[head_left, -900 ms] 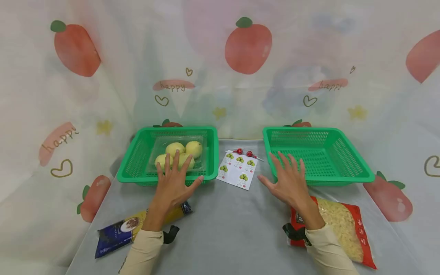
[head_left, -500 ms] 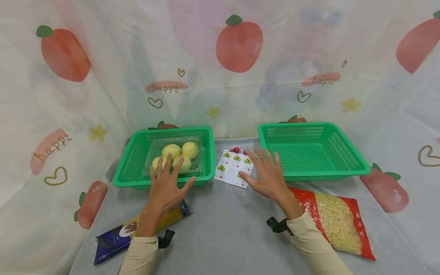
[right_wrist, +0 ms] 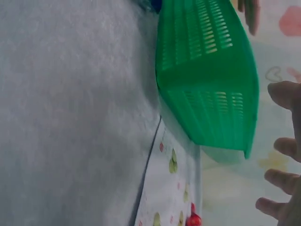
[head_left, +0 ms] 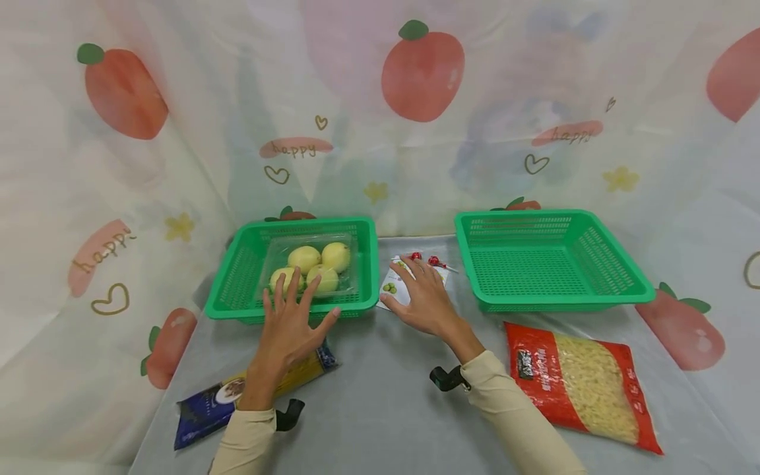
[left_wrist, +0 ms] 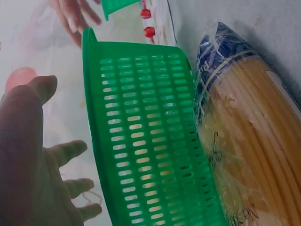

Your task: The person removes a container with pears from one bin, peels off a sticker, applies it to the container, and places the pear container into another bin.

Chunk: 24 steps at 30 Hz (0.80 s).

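Sticker sheet [head_left: 396, 290] lay flat between the two green baskets [head_left: 309, 310], its long axis running away from the person, tilted slightly right. The right hand [head_left: 423, 302] hovered over it, fingers spread, gripping nothing. The left hand [head_left: 291, 326] was likewise spread at the left basket's front rim.

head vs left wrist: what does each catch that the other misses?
Head only: the pears in a clear box, the empty right basket, the red macaroni bag, and the right hand spread over the sticker sheet.

Left wrist only: the slotted outer wall of the left basket close up, with the spaghetti pack lying right against it.

Both: the left basket, the spaghetti pack, the red lollipops, and the left hand, open, holding nothing.
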Each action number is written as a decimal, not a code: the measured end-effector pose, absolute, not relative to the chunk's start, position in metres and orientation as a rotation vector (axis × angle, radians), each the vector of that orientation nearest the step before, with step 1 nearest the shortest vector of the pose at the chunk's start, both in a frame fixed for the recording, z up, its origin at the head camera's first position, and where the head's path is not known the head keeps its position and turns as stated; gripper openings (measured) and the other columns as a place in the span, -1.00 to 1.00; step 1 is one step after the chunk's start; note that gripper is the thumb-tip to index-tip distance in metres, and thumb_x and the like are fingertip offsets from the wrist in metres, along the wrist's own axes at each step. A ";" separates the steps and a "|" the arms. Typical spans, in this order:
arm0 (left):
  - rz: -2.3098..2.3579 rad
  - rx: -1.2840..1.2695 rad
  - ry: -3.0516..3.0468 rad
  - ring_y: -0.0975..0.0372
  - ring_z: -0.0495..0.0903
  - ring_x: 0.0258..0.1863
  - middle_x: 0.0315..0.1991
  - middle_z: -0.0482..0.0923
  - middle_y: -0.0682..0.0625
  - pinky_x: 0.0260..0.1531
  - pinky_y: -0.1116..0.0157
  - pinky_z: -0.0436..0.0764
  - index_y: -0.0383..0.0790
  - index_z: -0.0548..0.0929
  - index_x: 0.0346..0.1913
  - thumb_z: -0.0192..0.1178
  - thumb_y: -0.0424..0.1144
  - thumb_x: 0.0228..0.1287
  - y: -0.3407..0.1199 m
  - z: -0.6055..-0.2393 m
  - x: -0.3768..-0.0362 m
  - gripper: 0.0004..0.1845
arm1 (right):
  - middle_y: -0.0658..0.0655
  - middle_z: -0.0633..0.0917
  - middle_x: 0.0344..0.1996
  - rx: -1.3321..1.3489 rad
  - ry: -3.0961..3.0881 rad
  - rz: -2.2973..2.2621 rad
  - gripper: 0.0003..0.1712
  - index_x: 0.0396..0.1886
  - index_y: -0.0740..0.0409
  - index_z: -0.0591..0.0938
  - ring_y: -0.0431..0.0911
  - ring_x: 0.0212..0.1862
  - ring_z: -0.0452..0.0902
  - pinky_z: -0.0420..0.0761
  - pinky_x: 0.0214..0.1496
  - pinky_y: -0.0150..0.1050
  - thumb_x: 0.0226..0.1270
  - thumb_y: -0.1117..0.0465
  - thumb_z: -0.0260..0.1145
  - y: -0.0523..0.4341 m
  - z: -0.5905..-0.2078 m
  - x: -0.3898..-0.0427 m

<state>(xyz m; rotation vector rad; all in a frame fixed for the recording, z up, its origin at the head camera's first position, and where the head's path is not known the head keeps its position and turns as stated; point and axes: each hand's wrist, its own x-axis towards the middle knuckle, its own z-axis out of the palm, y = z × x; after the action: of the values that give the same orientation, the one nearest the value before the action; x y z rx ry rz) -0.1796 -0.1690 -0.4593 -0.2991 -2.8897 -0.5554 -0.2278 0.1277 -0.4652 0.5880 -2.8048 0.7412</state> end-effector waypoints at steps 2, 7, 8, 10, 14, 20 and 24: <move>-0.553 -0.288 -2.898 -0.25 -0.27 0.70 0.75 -0.21 -0.21 0.53 -0.46 -0.26 0.05 0.18 0.71 0.08 0.42 0.46 -0.171 -0.459 -0.180 -0.08 | 0.17 0.27 0.65 0.615 -2.804 0.863 -0.12 0.67 -0.06 0.33 0.22 0.66 0.09 0.05 0.63 0.38 0.50 -0.29 0.28 0.122 -0.466 -0.230; -0.628 -0.233 -2.880 -0.31 -0.24 0.68 0.74 -0.20 -0.25 0.49 -0.51 -0.24 -0.01 0.19 0.70 0.09 0.38 0.50 -0.186 -0.457 -0.183 -0.10 | 0.11 0.22 0.68 0.646 -2.824 1.060 -0.11 0.69 -0.08 0.28 0.18 0.68 0.07 0.12 0.62 0.37 0.53 -0.31 0.24 0.108 -0.469 -0.237; -0.664 -0.223 -2.874 -0.32 -0.24 0.68 0.74 -0.20 -0.26 0.49 -0.51 -0.24 -0.02 0.18 0.70 0.09 0.36 0.51 -0.190 -0.456 -0.184 -0.11 | 0.11 0.21 0.69 0.651 -2.830 1.079 -0.11 0.70 -0.07 0.27 0.19 0.69 0.05 0.15 0.61 0.38 0.54 -0.30 0.24 0.106 -0.470 -0.237; -0.744 -0.212 -2.861 -0.35 -0.23 0.67 0.74 -0.20 -0.28 0.48 -0.52 -0.22 -0.06 0.17 0.70 0.10 0.31 0.53 -0.198 -0.453 -0.186 -0.12 | 0.07 0.17 0.71 0.648 -2.853 1.109 -0.12 0.71 -0.10 0.24 0.16 0.70 0.00 0.21 0.58 0.39 0.55 -0.30 0.22 0.103 -0.473 -0.238; -0.909 -0.190 -2.837 -0.36 -0.23 0.66 0.73 -0.22 -0.30 0.44 -0.54 -0.08 -0.10 0.13 0.71 0.12 0.26 0.57 -0.215 -0.445 -0.193 -0.13 | 0.08 0.15 0.71 0.650 -2.867 1.134 -0.12 0.71 -0.08 0.25 0.18 0.71 -0.01 0.29 0.50 0.46 0.56 -0.28 0.23 0.101 -0.474 -0.237; -1.051 -0.178 -2.842 -0.36 -0.26 0.67 0.72 -0.22 -0.35 0.48 -0.51 -0.12 -0.21 0.07 0.71 0.11 0.17 0.60 -0.239 -0.425 -0.211 -0.13 | 0.04 0.14 0.72 0.652 -2.865 1.106 -0.12 0.71 -0.08 0.24 0.18 0.70 0.01 0.37 0.42 0.50 0.57 -0.29 0.21 0.099 -0.474 -0.235; -1.044 -0.188 -2.931 -0.38 -0.23 0.66 0.70 -0.18 -0.43 0.51 -0.47 -0.21 -0.28 0.07 0.70 0.09 0.14 0.62 -0.246 -0.413 -0.223 -0.14 | 0.06 0.14 0.72 0.655 -2.859 1.096 -0.12 0.71 -0.05 0.24 0.20 0.69 0.04 0.39 0.41 0.49 0.57 -0.28 0.22 0.099 -0.474 -0.235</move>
<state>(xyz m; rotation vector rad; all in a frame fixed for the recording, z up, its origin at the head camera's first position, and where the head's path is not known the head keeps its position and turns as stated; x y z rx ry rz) -0.2231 -0.2456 -0.4132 -0.1885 -2.9314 -1.0436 -0.2352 0.0986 -0.4741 0.6549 -2.8586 1.0957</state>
